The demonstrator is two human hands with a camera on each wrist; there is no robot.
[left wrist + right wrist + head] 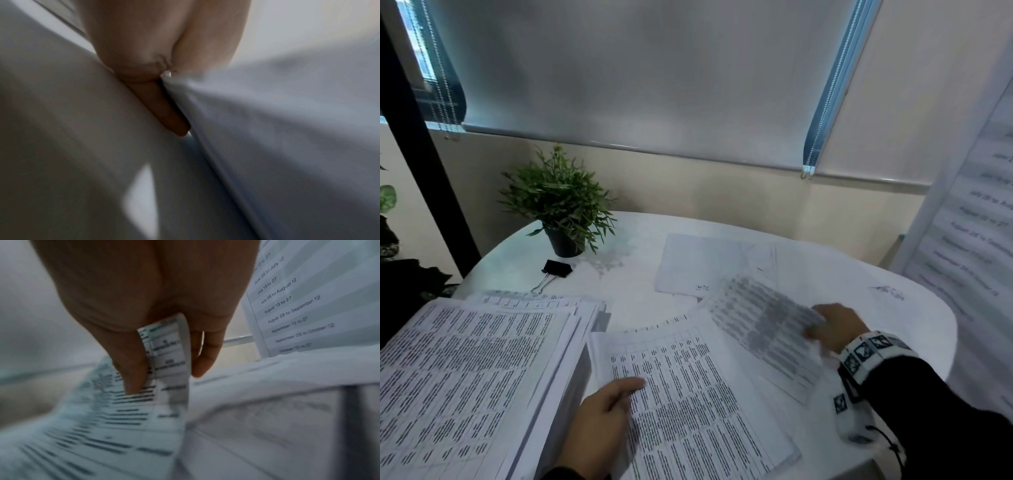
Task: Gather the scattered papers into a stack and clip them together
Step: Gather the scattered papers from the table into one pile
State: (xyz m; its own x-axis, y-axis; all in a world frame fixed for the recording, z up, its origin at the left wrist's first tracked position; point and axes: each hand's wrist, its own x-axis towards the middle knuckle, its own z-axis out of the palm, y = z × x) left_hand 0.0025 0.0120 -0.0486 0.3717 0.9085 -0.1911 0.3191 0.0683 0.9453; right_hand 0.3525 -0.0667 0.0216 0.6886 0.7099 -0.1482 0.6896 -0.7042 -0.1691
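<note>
Fingers (131, 369) of right hand (837, 327) pinch blurred sheet (767, 325); left hand (595, 425) pinches near sheet (695, 411).

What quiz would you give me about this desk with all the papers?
1. True or false: the left hand holds the binder clip.
2. What does the right hand pinch? A) plant leaf B) printed sheet C) pen
3. Fill in: the clip lies beside the potted ____.
Key: 1 false, it grips the middle sheet; 2 B; 3 plant.
</note>
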